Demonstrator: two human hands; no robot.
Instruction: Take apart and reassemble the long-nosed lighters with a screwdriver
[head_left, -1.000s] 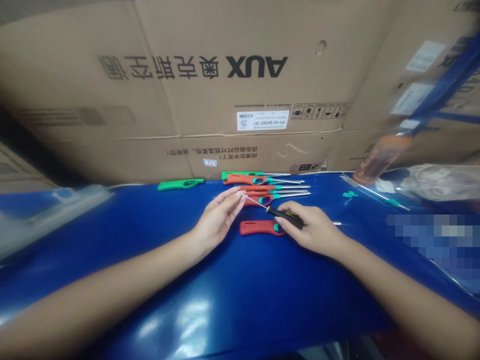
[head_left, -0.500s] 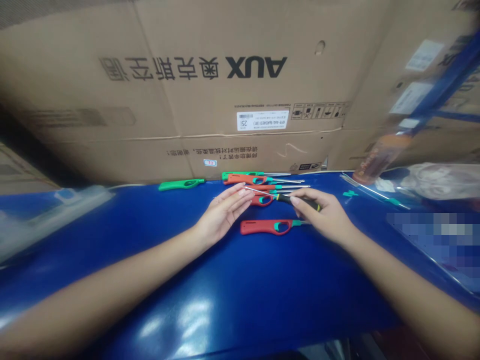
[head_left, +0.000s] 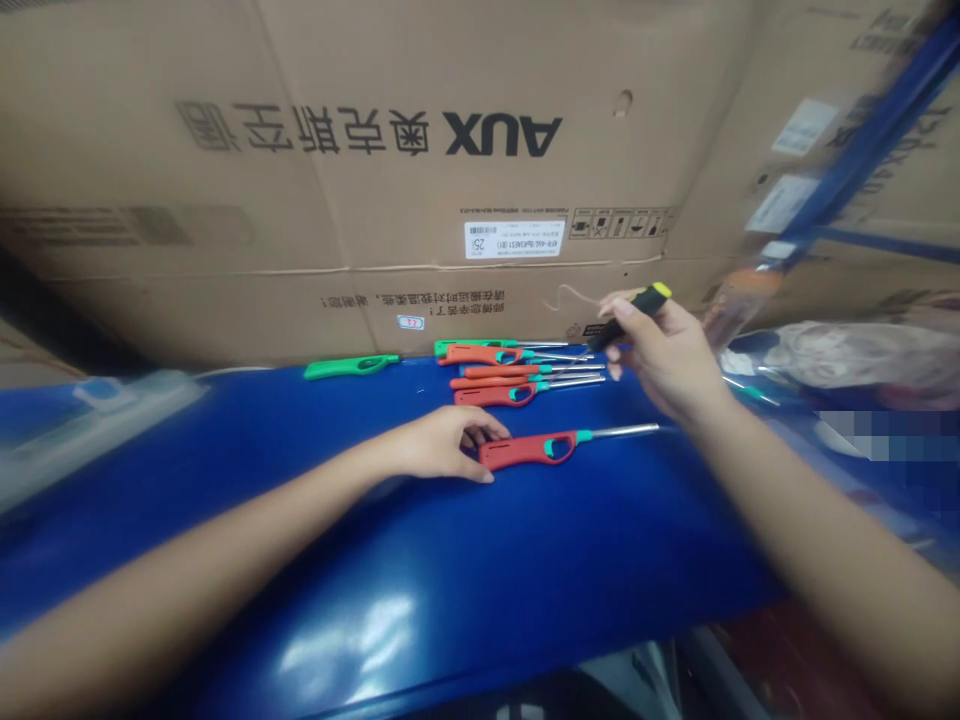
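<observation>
My left hand is at the butt end of a red utility lighter, thumb on the near side and fingers on the far side. This lighter lies on the blue tabletop, its metal barrel pointing right. Raised above the table, my right hand is closed around a screwdriver with a black and yellow handle. The screwdriver's thin shaft slants down to the left over the other lighters. Those are several red and orange lighters lying close together, with a green lighter behind them.
A separate green lighter body lies at the back left. Behind the table stands a large cardboard box. To the right are an orange-capped bottle, plastic bags and a blue frame post. Clear plastic lies at the left.
My left hand has left the screwdriver's tip and moved down to the near red lighter. My right hand has lifted the screwdriver up and right, tipping its handle upward. The view has shifted slightly.
</observation>
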